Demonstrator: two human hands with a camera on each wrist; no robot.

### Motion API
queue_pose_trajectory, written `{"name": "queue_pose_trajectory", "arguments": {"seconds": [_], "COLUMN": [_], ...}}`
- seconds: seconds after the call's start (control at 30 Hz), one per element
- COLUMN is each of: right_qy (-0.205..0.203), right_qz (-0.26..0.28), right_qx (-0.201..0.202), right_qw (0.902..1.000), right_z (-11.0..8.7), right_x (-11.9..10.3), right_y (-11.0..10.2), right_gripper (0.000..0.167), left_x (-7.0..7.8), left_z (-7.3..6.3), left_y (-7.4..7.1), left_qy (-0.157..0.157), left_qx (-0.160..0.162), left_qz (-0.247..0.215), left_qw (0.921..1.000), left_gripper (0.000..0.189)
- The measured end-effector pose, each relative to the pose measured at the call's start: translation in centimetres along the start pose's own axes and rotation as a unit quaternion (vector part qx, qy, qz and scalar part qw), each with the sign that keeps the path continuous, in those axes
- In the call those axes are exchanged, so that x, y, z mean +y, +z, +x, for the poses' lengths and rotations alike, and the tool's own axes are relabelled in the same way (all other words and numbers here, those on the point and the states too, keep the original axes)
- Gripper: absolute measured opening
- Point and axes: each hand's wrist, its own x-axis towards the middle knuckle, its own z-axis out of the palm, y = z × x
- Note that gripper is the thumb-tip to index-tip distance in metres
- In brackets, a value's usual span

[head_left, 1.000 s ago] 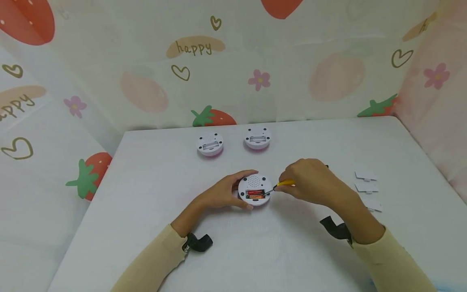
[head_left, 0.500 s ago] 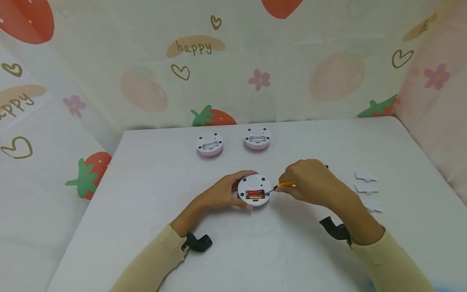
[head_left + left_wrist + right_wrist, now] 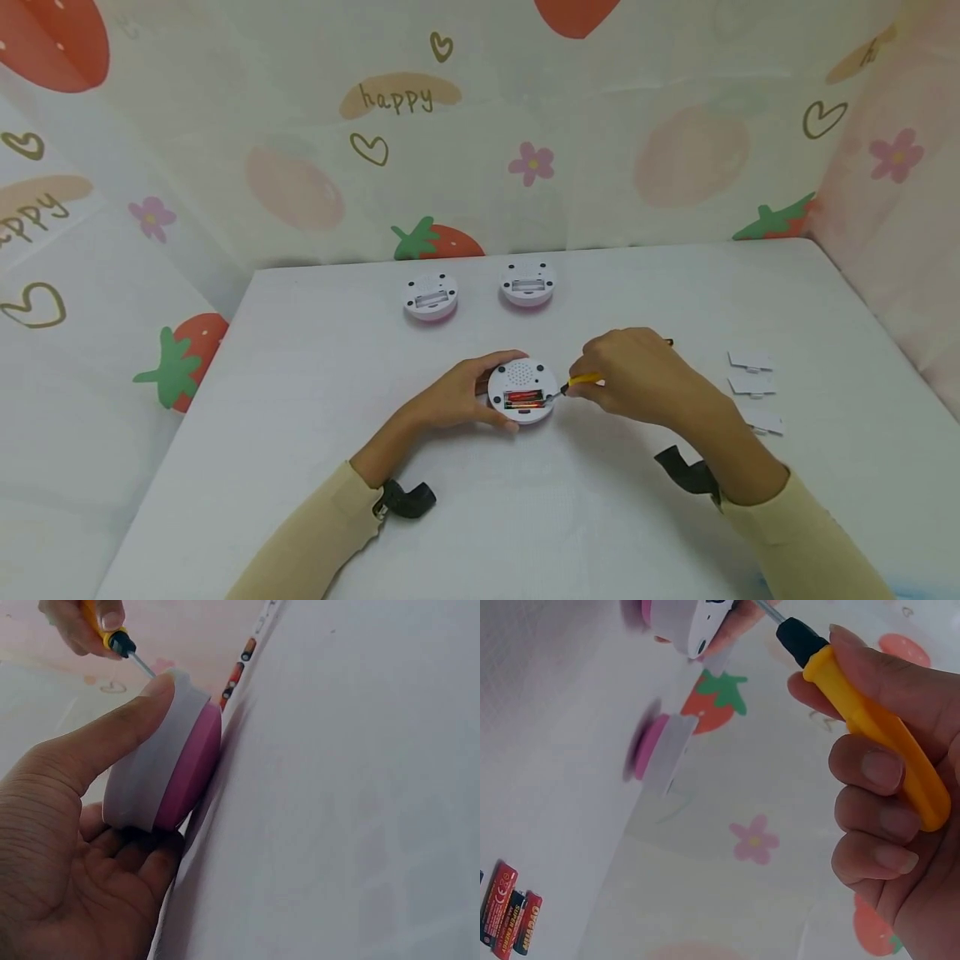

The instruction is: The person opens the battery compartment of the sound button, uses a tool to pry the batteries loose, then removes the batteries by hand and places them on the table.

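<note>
A round white device with a pink underside (image 3: 520, 372) lies with its speaker holes and uncovered battery compartment facing up. Two red-and-black batteries (image 3: 522, 397) sit in the compartment. From the left, my left hand (image 3: 453, 398) grips the device's rim, thumb on the near side and fingers round the far side. My right hand (image 3: 637, 375) holds a screwdriver (image 3: 885, 735) by its yellow handle, with the fingers wrapped round it. The metal shaft points down-left, and its tip is at the compartment's right end; whether it touches a battery is unclear.
Two similar devices (image 3: 431, 297) (image 3: 528, 285) stand at the back, with vacant battery slots. Several loose batteries (image 3: 510, 911) lie on the white table (image 3: 337, 350), mostly hidden behind my right hand in the head view. Three white battery covers (image 3: 752, 384) lie in a column at the right.
The screwdriver tip has shifted slightly toward the near right corner of the compartment, and my right hand has edged a little left. My left hand and the device stay in place.
</note>
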Motion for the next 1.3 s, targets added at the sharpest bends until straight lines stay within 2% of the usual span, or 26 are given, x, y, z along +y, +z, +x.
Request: {"name": "queue_pose_trajectory", "arguments": {"seconds": [0.23,0.63,1.03,1.3], "right_qy": [-0.009,-0.036,-0.029,-0.007], "right_qz": [-0.017,-0.048,0.023,0.063], "right_qx": [0.002,-0.009,0.036,0.018], "right_qw": [0.9998,0.9982,0.9986,0.9978], "right_z": [0.1,0.7,0.1,0.2], "right_x": [-0.3,-1.2,0.4,1.2], "right_y": [0.1,-0.1,0.9,1.1], "right_gripper": [0.014,0.01,0.01,0.013], "left_x": [0.0,0.0,0.0,-0.2], "left_z": [0.0,0.1,-0.1,-0.1], "left_y": [0.1,0.3,0.0,0.1], "left_qy": [-0.008,-0.001,0.001,0.01], "left_qx": [0.003,0.009,0.01,0.006], "left_qz": [0.008,0.0,-0.002,-0.007], "left_qw": [0.9999,1.0,0.9999,0.9999], "left_gripper": [0.092,0.094,0.094,0.094]}}
